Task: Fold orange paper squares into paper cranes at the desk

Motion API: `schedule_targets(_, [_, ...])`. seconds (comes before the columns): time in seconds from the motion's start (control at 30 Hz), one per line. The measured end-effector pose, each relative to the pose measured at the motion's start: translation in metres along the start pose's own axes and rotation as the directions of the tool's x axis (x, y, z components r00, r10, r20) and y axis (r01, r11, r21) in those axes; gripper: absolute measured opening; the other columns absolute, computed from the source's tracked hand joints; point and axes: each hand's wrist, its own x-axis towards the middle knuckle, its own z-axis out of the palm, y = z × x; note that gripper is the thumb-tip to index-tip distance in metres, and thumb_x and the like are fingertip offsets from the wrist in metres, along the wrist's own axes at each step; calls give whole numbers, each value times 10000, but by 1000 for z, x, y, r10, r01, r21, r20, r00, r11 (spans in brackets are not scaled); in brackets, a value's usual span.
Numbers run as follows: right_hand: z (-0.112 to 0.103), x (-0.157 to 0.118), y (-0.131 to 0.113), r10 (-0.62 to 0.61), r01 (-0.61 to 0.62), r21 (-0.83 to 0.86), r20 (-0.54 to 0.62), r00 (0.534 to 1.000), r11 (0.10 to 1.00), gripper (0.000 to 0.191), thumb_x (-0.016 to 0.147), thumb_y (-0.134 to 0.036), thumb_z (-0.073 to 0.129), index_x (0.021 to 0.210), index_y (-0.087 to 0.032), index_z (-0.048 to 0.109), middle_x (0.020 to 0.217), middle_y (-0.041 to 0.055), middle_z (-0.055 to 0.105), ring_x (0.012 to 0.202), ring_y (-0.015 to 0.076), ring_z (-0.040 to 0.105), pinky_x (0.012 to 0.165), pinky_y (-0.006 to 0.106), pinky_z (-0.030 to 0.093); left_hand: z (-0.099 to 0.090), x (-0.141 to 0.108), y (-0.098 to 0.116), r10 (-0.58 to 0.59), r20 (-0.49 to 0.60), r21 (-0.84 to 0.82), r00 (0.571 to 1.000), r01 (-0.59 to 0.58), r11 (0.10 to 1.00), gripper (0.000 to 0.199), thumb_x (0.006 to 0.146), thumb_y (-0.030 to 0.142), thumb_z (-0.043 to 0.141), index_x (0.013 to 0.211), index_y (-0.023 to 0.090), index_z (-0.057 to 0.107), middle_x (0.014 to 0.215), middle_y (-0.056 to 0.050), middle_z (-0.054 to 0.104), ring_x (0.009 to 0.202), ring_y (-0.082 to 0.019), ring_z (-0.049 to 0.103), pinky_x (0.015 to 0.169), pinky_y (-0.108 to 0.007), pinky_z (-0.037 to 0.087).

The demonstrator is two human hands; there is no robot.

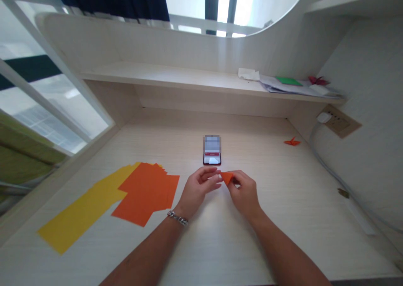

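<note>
Two bare forearms (141, 256) end at the right hand (244, 193), pinching a folded orange paper triangle (226, 177), and the half-open left hand (198, 189) just beside it. Ahead lies one phone (212, 158); to the left, one orange paper pile (145, 193) overlapping one yellow paper pile (78, 210); to the right, one paper crane (292, 142).

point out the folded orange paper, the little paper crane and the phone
folded orange paper (227, 177): head view, on the middle of its visible face
paper crane (292, 142): head view, on its body
phone (212, 158): head view, on its lower part, below the blurred patch
</note>
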Motion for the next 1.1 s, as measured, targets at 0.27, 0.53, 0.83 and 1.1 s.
schedule_targets(0.27, [4, -4, -7, -70, 69, 55, 11, 998, 996, 256, 776, -119, 535, 937, -247, 687, 925, 57, 662, 877, 212, 604, 781, 341, 498, -3, 1, -3, -110, 25, -162, 994, 112, 980, 221, 753, 256, 694, 915, 111, 653, 900, -85, 694, 822, -163, 655, 826, -343, 523])
schedule_targets(0.53, [7, 0, -3, 163, -157, 328, 10, 987, 932, 147, 670, -120, 643, 767, -208, 712, 827, 38, 650, 751, 182, 619, 616, 269, 517, -6, 2, -5, -81, 63, -118, 995, 88, 989, 256, 700, 221, 734, 922, 109, 670, 888, -96, 706, 809, -184, 663, 805, -352, 519])
schedule_targets(0.83, [10, -1, 3, 197, -192, 411, 32, 980, 891, 112, 622, -173, 737, 729, -205, 735, 770, 28, 654, 695, 168, 619, 574, 252, 508, -10, 2, -4, -79, 45, -22, 996, 80, 997, 246, 678, 214, 750, 886, 106, 676, 868, -100, 706, 751, -172, 657, 749, -324, 518])
schedule_targets(1.1, [8, -1, 2, 174, -184, 404, 61, 983, 896, 186, 627, -77, 676, 723, -220, 745, 727, 15, 658, 668, 151, 611, 582, 244, 482, -16, 1, 1, -130, 70, -24, 989, 132, 991, 171, 669, 220, 754, 783, 109, 691, 766, -72, 695, 730, -176, 647, 743, -342, 523])
